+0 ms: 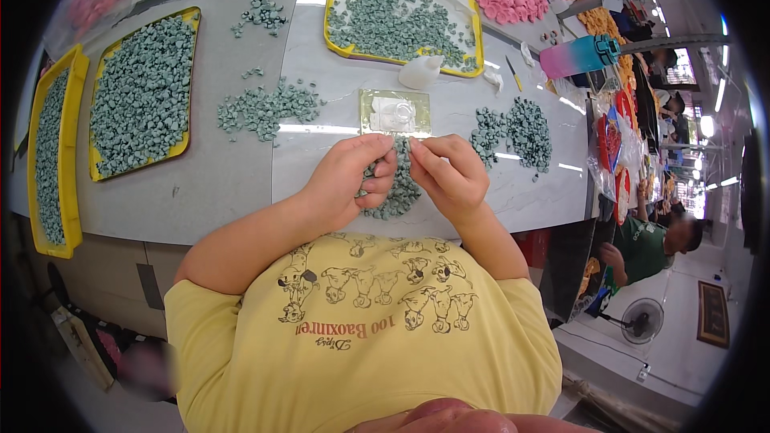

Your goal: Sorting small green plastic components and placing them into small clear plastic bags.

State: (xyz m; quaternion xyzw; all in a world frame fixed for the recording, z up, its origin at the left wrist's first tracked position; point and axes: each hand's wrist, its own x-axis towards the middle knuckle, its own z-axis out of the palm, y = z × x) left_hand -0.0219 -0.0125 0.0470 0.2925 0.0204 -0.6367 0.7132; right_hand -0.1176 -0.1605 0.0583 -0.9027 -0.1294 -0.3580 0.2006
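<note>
My left hand (353, 172) and my right hand (454, 175) are close together above the middle of the table. The left fingers are curled, with thumb and forefinger pinched, and the right thumb and forefinger pinch just beside them. Whatever is between the fingertips is too small to make out. Under and between the hands lies a heap of small grey-green pieces (395, 204). Just beyond the fingertips is a flat greenish pad (419, 101) bearing a white patch (393, 115). A white squeeze bottle (420, 72) stands behind it.
Loose green pieces lie in piles to the left (269, 108) and right (528, 135). Yellow-rimmed trays of them stand at the back (473, 70) and left (192, 24). A yellow-handled knife (516, 80) and a pink-blue bottle (573, 56) are at back right. Another person (648, 247) is farther right.
</note>
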